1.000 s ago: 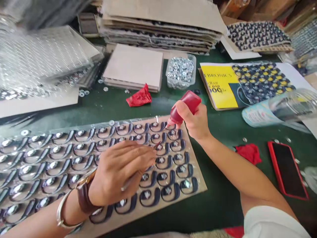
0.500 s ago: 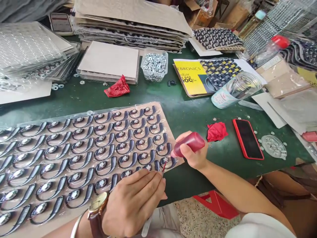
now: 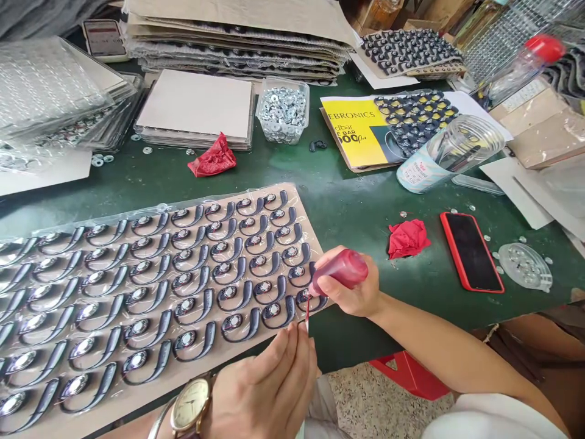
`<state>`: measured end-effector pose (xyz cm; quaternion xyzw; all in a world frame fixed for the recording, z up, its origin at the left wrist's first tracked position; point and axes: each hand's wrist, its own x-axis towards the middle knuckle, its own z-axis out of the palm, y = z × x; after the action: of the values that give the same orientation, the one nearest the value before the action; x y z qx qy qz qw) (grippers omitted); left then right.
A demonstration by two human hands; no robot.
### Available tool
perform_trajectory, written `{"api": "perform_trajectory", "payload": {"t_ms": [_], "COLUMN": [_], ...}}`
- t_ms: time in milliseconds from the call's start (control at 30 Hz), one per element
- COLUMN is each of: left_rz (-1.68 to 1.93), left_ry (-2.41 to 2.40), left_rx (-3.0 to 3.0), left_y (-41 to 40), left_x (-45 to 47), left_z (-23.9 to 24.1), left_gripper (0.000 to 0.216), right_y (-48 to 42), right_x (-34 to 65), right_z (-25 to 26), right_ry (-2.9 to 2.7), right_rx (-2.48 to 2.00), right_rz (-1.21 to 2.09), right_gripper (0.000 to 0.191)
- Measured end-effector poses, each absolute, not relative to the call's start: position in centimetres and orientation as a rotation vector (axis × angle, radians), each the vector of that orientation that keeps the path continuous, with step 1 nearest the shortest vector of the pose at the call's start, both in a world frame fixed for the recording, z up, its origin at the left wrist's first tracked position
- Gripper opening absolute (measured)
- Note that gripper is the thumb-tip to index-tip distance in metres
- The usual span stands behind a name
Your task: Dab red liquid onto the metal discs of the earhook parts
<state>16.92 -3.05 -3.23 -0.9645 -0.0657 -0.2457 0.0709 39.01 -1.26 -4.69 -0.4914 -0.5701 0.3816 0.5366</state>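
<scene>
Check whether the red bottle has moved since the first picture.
Yes, toward the camera: judged against the card sheet, the red bottle went from its far right corner to its near right corner.

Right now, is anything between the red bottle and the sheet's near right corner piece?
Nothing visible blocks the red bottle: the right hand holds its nozzle at the corner piece. Only a thin tool in the left hand lies close beside it.
</scene>
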Motion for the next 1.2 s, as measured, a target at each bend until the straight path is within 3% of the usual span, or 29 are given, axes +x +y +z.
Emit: {"api": "perform_trajectory", "payload": {"t_ms": [1200], "left_rz": [-0.844], "left_ry": [-0.283], "left_rx": [-2.956], "left_y": [-1.7], "left_x": [17.7], "left_z": [-1.9], "left_gripper": [0.018], "right_y": [-1.0], "right_x": [39.4], "right_z": [-4.7], "right_ry": [-1.202], "right_rx": [-1.282], "right_rz": [0.933], "right_gripper": [0.026]}}
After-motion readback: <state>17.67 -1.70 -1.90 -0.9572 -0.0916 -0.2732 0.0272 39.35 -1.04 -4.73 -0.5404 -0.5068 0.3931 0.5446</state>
